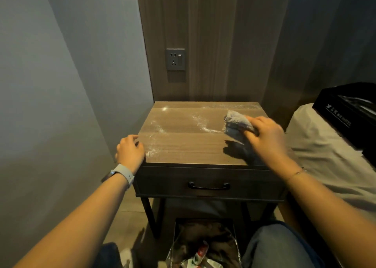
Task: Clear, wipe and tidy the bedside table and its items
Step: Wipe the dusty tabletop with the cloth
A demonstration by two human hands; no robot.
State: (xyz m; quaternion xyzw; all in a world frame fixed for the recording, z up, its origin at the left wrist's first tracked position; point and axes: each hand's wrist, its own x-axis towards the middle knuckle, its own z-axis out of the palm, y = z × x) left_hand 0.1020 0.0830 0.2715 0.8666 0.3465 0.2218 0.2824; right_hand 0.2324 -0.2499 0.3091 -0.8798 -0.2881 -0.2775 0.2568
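The wooden bedside table [193, 145] stands in front of me with one drawer and a dark handle [209, 185]. White powdery streaks [200, 123] lie across the back and left of its top. My right hand [264, 137] grips a bunched grey cloth [236, 124] on the right side of the tabletop. My left hand [130, 151] rests at the table's front left corner, fingers curled over the edge, a watch on the wrist.
A bin [203, 245] lined with a clear bag and holding wrappers sits on the floor under the table, between my knees. A bed with a white pillow [313, 145] and a black box [350, 108] is at the right. A wall socket [175, 59] sits above the table.
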